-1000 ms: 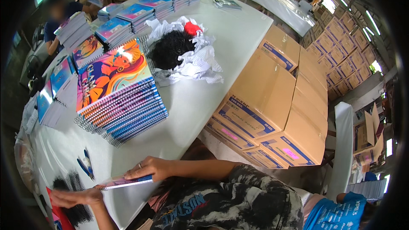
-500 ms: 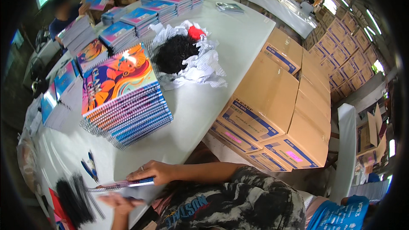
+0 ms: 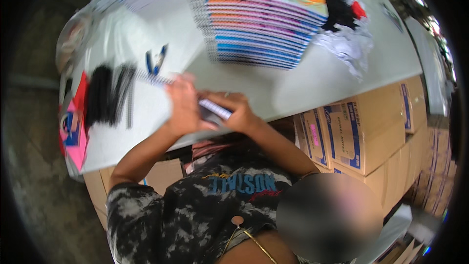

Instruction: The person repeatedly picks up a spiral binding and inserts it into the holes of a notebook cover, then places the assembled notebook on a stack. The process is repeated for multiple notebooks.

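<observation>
My right hand (image 3: 231,109) is closed around a spiral notebook (image 3: 215,109), held nearly edge-on above the near side of the table. Against the notebook's left side is my left hand (image 3: 182,102), its fingers stretched out but blurred by motion. A thin wire coil (image 3: 155,78) sticks out to the left past my left fingers, apparently from the notebook's spine. Just beyond the coil, blue-handled pliers (image 3: 156,60) lie on the table. Left of my hands rests a bundle of black spiral coils (image 3: 110,94).
A tall stack of spiral notebooks (image 3: 261,29) with colourful covers stands ahead on the white table (image 3: 273,90). Crumpled white paper (image 3: 349,44) with a black tangle and a red piece lies right of it. Cardboard boxes (image 3: 373,132) are stacked at the right. Pink and red sheets (image 3: 78,137) lie far left.
The view has turned and tipped down toward my body. My left hand has come up from beside the notebook to lie against it. My right hand still grips the notebook.
</observation>
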Tool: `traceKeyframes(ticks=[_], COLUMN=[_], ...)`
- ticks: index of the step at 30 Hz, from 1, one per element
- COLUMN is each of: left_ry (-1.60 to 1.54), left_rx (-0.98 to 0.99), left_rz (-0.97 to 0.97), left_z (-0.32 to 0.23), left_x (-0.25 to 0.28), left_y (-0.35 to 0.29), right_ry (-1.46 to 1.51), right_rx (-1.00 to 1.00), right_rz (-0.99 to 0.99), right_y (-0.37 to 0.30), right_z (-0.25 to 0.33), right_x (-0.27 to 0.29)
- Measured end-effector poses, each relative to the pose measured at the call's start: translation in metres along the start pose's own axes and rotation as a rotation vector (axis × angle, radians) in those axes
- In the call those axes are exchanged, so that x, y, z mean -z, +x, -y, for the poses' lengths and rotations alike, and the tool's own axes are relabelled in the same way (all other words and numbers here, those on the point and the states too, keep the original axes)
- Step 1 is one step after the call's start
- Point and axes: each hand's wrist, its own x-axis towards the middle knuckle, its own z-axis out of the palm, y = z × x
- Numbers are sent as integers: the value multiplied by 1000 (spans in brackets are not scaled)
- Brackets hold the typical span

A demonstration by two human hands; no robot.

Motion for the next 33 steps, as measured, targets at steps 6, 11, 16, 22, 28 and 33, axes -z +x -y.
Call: traceKeyframes(ticks=[6, 11, 16, 22, 28, 33], left_ry=[26, -86, 141, -99, -197, 18], left_rx=[67, -92, 196, 259, 691, 1035], left_rz=[-144, 99, -93, 74, 113, -141], left_z=[-3, -14, -2, -48, -51, -30], left_x=[28, 18, 24, 19, 119, 163], left_y=[50, 31, 60, 7, 97, 102], right_ry=[-17, 70, 74, -9, 328, -21], right_rx=[215, 35, 33, 37, 352, 319], right_rz=[-9, -60, 16, -114, 124, 193], right_y=[6, 6, 1, 14, 58, 93], right_z=[-3, -4, 0, 3, 48, 71], right_x=[-5, -8, -14, -21, -47, -47])
